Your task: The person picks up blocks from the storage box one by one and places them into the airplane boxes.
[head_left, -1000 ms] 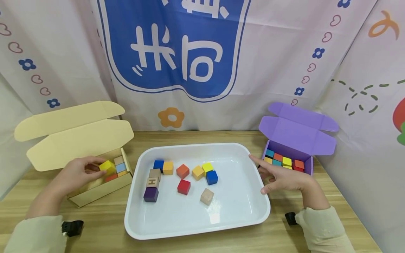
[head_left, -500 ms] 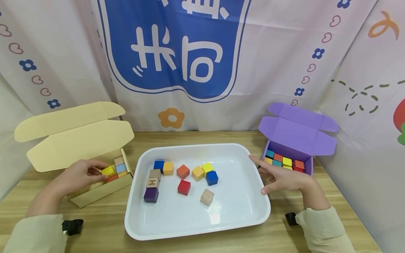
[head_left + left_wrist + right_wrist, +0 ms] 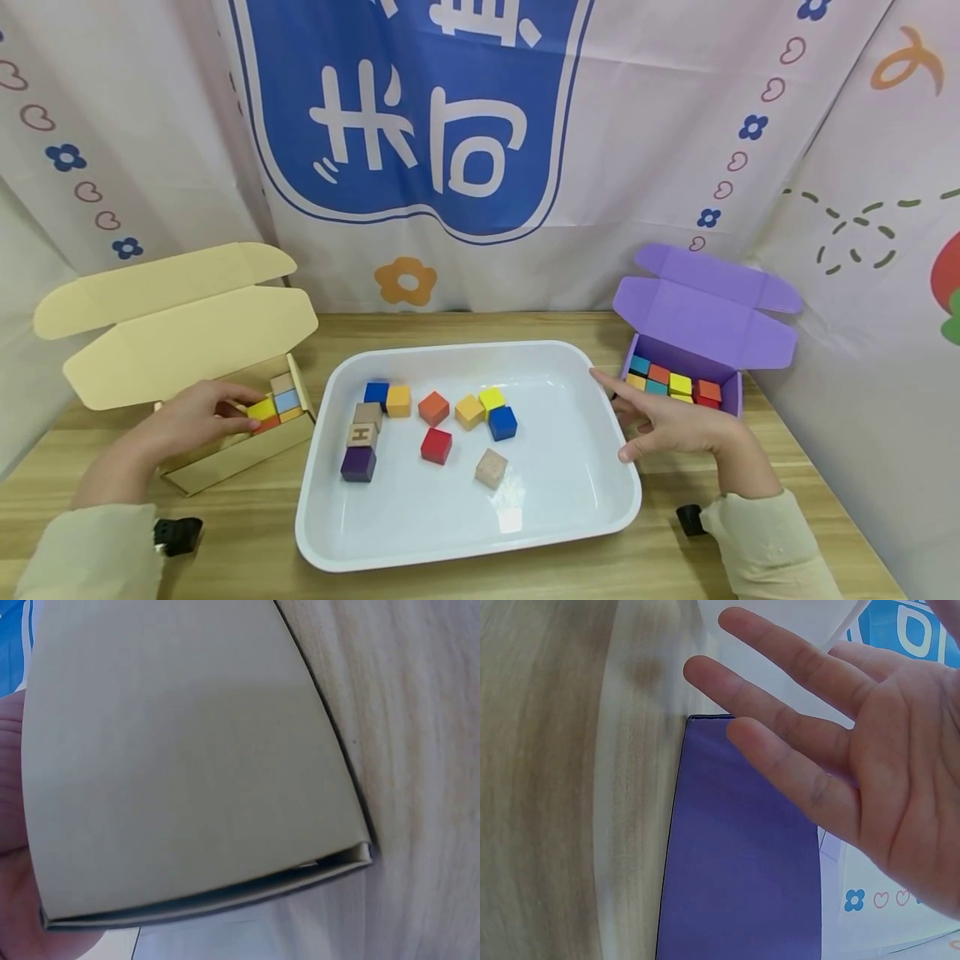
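Note:
My left hand (image 3: pixel 191 423) reaches into the yellow cardboard box (image 3: pixel 232 457), pinching a yellow cube (image 3: pixel 262 409) between its thumb and fingers. That cube sits low in the box beside a light blue cube (image 3: pixel 287 400), a tan cube (image 3: pixel 282 382) and an orange one. In the left wrist view the box wall (image 3: pixel 187 765) hides most of the hand. At the right rim of the white tray (image 3: pixel 558 517), my right hand (image 3: pixel 678 427) rests with fingers spread and nothing in it. The right wrist view shows its fingers (image 3: pixel 795 776) extended in front of the purple box (image 3: pixel 739 855).
Several coloured cubes lie in the tray, among them a red cube (image 3: pixel 436 445), a purple cube (image 3: pixel 358 464) and a pale wooden cube (image 3: pixel 491 468). The lidded purple box also holds several cubes. A printed curtain (image 3: pixel 480 271) hangs behind the wooden table (image 3: pixel 450 329).
My left hand has lowered the yellow cube into the yellow box and shifted slightly right, so the cube now lies level with its neighbours. The right hand has stayed in place.

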The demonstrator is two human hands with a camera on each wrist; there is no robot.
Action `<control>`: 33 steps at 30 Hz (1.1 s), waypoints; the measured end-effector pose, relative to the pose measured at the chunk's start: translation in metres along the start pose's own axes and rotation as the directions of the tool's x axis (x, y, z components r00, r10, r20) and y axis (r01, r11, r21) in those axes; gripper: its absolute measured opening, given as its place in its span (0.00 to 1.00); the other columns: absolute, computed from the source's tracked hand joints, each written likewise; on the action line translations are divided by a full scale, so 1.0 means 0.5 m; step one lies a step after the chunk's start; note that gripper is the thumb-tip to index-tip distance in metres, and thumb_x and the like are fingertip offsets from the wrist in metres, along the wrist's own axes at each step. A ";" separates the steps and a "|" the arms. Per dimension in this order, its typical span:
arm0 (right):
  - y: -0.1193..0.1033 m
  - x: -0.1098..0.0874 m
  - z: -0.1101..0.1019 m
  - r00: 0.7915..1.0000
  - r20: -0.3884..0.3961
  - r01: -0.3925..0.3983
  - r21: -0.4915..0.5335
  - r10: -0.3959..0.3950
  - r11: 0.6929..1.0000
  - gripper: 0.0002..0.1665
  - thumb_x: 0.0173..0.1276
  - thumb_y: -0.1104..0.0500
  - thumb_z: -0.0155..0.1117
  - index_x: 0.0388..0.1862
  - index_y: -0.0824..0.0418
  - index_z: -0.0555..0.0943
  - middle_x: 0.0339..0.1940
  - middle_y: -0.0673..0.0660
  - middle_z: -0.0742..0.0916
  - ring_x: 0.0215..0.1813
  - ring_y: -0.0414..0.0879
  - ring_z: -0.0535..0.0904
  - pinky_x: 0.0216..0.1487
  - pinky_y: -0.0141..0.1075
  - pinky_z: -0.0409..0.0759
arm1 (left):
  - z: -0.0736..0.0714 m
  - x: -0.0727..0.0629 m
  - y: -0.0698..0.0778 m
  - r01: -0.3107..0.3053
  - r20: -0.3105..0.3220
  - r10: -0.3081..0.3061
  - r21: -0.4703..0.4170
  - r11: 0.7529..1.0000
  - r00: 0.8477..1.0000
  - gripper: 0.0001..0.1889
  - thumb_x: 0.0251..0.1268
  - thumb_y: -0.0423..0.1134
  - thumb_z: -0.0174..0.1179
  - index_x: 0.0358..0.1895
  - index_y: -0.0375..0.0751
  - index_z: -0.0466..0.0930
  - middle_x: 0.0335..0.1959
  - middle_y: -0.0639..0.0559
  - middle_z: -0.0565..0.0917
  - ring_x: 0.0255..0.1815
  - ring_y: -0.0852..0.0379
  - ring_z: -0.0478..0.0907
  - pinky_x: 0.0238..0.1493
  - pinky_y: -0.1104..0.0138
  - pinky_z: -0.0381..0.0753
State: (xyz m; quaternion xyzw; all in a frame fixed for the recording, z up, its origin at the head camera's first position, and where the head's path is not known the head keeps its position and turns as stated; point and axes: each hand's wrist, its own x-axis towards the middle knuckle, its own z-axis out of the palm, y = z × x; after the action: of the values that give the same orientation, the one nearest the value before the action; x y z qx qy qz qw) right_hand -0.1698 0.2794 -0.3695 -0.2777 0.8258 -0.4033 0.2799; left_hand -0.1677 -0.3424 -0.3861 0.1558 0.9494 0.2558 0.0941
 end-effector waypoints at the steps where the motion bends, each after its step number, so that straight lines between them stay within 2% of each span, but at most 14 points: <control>1: 0.000 0.000 0.000 1.000 0.000 -0.001 0.000 0.001 1.000 0.65 0.62 0.55 0.73 0.83 0.54 0.36 0.73 0.71 0.67 0.69 0.66 0.70 0.52 0.38 0.73 | 0.000 0.001 0.000 0.005 0.005 -0.005 -0.001 1.000 1.000 0.21 0.63 0.40 0.67 0.55 0.28 0.81 0.44 0.45 0.87 0.37 0.67 0.81 0.36 0.71 0.79; 7: -0.001 0.000 0.004 1.000 0.000 -0.028 0.017 0.028 0.999 0.65 0.62 0.56 0.73 0.83 0.53 0.36 0.76 0.69 0.65 0.72 0.66 0.67 0.54 0.41 0.72 | -0.001 0.002 0.002 0.018 0.040 -0.017 -0.007 1.000 0.999 0.21 0.65 0.39 0.66 0.56 0.28 0.80 0.43 0.44 0.87 0.39 0.59 0.82 0.36 0.70 0.79; 12: -0.001 0.000 0.003 1.000 -0.003 -0.025 -0.005 0.025 1.000 0.65 0.62 0.56 0.73 0.83 0.53 0.36 0.75 0.70 0.65 0.71 0.66 0.68 0.58 0.48 0.72 | 0.002 0.002 0.001 0.022 0.044 -0.022 -0.005 1.000 0.999 0.21 0.65 0.40 0.66 0.56 0.29 0.80 0.44 0.44 0.87 0.39 0.61 0.82 0.36 0.70 0.79; 15: 0.001 0.000 0.003 1.000 0.001 -0.017 -0.007 0.017 1.000 0.65 0.62 0.56 0.73 0.83 0.53 0.36 0.74 0.71 0.66 0.70 0.66 0.69 0.57 0.47 0.72 | 0.004 0.001 0.000 0.017 0.040 -0.016 -0.003 1.000 0.999 0.22 0.65 0.40 0.66 0.57 0.28 0.80 0.46 0.42 0.86 0.40 0.59 0.83 0.37 0.71 0.79; 19: 0.004 0.003 0.005 1.000 0.001 -0.025 0.009 0.025 1.000 0.65 0.62 0.56 0.73 0.83 0.52 0.36 0.75 0.69 0.65 0.71 0.65 0.68 0.55 0.43 0.72 | 0.006 -0.001 0.001 0.020 0.021 -0.020 -0.009 1.000 1.000 0.24 0.66 0.41 0.65 0.60 0.28 0.78 0.50 0.38 0.85 0.45 0.51 0.83 0.39 0.71 0.79; 23: 0.006 0.005 0.007 0.999 -0.004 -0.034 0.008 0.034 0.999 0.65 0.62 0.55 0.73 0.83 0.51 0.37 0.76 0.68 0.65 0.72 0.65 0.67 0.55 0.42 0.71 | 0.005 -0.007 0.008 0.026 -0.047 -0.027 -0.006 1.000 0.999 0.23 0.69 0.43 0.62 0.61 0.32 0.77 0.54 0.36 0.83 0.48 0.48 0.83 0.43 0.66 0.81; 25: 0.006 0.004 0.005 1.000 -0.005 -0.028 -0.003 0.028 1.000 0.65 0.62 0.55 0.73 0.83 0.52 0.37 0.75 0.69 0.65 0.71 0.65 0.68 0.55 0.42 0.72 | 0.001 -0.010 0.017 0.035 -0.090 -0.036 -0.010 0.999 0.995 0.22 0.72 0.44 0.60 0.63 0.34 0.77 0.55 0.35 0.83 0.51 0.44 0.82 0.47 0.57 0.82; 30: 0.003 0.001 0.001 1.000 -0.006 -0.014 -0.017 0.014 1.000 0.65 0.62 0.55 0.73 0.83 0.54 0.36 0.73 0.70 0.68 0.69 0.64 0.70 0.54 0.40 0.74 | -0.014 -0.017 0.049 0.032 -0.215 -0.034 -0.014 0.999 0.976 0.23 0.74 0.45 0.57 0.65 0.35 0.74 0.57 0.33 0.81 0.56 0.33 0.78 0.49 0.45 0.81; 33: 0.000 0.000 0.000 1.000 -0.008 -0.011 -0.012 0.011 1.000 0.65 0.62 0.56 0.73 0.83 0.53 0.37 0.72 0.70 0.69 0.68 0.63 0.71 0.52 0.38 0.74 | -0.017 -0.020 0.071 0.003 -0.281 -0.006 -0.011 1.000 0.960 0.23 0.74 0.45 0.58 0.65 0.36 0.73 0.58 0.34 0.81 0.56 0.37 0.77 0.45 0.58 0.85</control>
State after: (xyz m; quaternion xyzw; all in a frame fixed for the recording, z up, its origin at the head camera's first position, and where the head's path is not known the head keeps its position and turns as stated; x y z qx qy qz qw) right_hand -0.1700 0.2794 -0.3695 -0.2732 0.8307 -0.3979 0.2774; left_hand -0.1517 -0.3206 -0.3598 0.1151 0.9522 0.2800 -0.0402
